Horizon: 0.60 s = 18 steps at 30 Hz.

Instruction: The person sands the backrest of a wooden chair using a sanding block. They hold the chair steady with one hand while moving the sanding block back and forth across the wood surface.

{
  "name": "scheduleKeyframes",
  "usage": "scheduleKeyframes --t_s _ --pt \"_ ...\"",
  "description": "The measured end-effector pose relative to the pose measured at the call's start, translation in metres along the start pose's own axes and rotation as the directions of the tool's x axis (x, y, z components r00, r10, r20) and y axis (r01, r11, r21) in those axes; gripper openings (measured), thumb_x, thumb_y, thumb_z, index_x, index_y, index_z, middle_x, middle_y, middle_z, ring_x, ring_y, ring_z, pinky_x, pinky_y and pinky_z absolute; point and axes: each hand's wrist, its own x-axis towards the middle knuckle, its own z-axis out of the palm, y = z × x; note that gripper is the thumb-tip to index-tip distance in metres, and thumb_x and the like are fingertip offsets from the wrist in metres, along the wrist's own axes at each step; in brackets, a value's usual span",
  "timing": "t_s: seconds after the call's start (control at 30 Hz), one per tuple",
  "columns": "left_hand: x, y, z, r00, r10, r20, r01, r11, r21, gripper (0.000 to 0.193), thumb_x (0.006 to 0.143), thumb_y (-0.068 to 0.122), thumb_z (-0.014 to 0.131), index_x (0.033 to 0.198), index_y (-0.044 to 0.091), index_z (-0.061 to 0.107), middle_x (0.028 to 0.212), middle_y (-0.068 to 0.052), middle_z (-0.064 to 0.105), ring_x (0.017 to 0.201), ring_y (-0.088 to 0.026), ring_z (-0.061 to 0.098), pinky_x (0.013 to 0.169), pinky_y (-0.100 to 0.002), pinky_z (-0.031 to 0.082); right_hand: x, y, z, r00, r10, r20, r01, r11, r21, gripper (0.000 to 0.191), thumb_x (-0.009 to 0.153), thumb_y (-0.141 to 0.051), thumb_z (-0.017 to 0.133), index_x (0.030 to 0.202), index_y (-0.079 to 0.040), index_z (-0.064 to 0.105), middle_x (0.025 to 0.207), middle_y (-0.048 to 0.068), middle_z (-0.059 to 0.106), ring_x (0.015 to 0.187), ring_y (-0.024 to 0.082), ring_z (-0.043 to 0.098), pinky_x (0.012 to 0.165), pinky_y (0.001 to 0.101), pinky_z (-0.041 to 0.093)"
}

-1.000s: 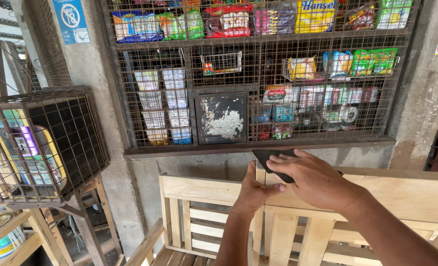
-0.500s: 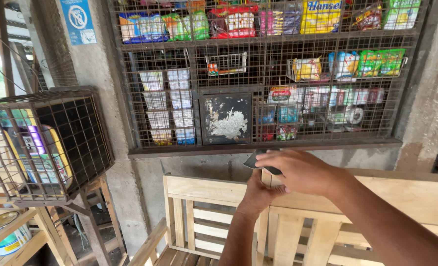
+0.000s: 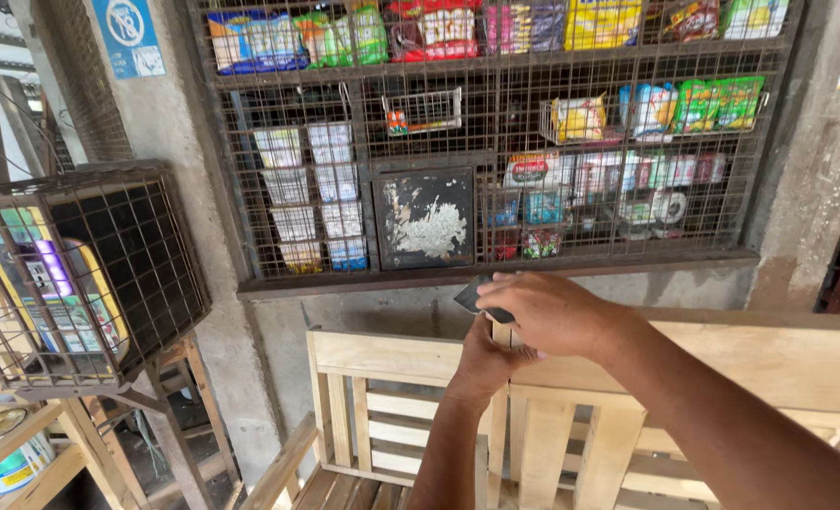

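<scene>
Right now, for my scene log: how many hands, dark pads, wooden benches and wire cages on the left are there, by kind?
Hands: 2, left hand and right hand
Dark pad: 1
Bench: 1
Wire cage: 1
Total: 5

Soft daylight from left; sharp, edges bowed.

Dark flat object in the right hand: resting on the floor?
No, the dark flat object is held by the right hand atop the pale wooden frame, the left hand gripping below.
</scene>
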Motion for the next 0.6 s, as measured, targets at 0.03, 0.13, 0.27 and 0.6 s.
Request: scheduleKeyframes --t_s 0.03,0.13,0.27,0.6 --pt "0.000 -0.001 0.000 0.999 0.041 0.009 -0.041 0.999 0.012 0.075 0.070 0.005 0.090 0.133 0.003 0.048 0.125 -0.008 0.065 0.114 -0.018 0.066 0.091 -0.032 0.058 -0.001 -0.001 0.000 0.998 -0.035 -0.054 0.034 0.999 -0.025 0.053 0.082 0.002 0.066 0.133 -0.011 0.063 0.152 0.006 0.052 0.144 0.025 0.044 0.119 0.0393 0.035" --pt "0.000 -0.004 0.000 0.993 0.106 0.044 -0.107 0.994 0.003 0.070 0.075 0.004 0.086 0.137 0.001 0.053 0.129 -0.008 0.066 0.117 -0.018 0.065 0.094 -0.032 0.057 -0.024 -0.004 0.003 0.985 -0.101 -0.142 0.092 0.994 -0.064 0.061 0.081 0.003 0.065 0.140 -0.012 0.059 0.156 0.007 0.049 0.145 0.027 0.041 0.118 0.0440 0.030" --pt "0.001 -0.009 -0.002 0.996 0.065 0.061 -0.062 0.997 -0.036 0.067 0.081 0.005 0.084 0.140 0.001 0.055 0.132 -0.009 0.068 0.120 -0.018 0.066 0.098 -0.032 0.056 -0.044 -0.007 0.008 0.994 -0.068 -0.081 0.060 0.993 -0.098 0.068 0.082 -0.002 0.066 0.148 -0.016 0.053 0.162 0.003 0.044 0.147 0.024 0.036 0.122 0.0418 0.026" --pt "-0.006 0.009 0.003 0.998 -0.059 -0.023 0.060 0.996 0.063 0.086 0.071 0.003 0.087 0.145 0.012 0.045 0.129 -0.009 0.067 0.115 -0.018 0.066 0.094 -0.031 0.056 -0.079 0.010 0.039 0.899 -0.234 -0.371 0.064 0.907 -0.417 0.066 0.085 -0.007 0.051 0.150 -0.012 0.039 0.158 0.003 0.037 0.148 0.025 0.029 0.121 0.0468 0.018"
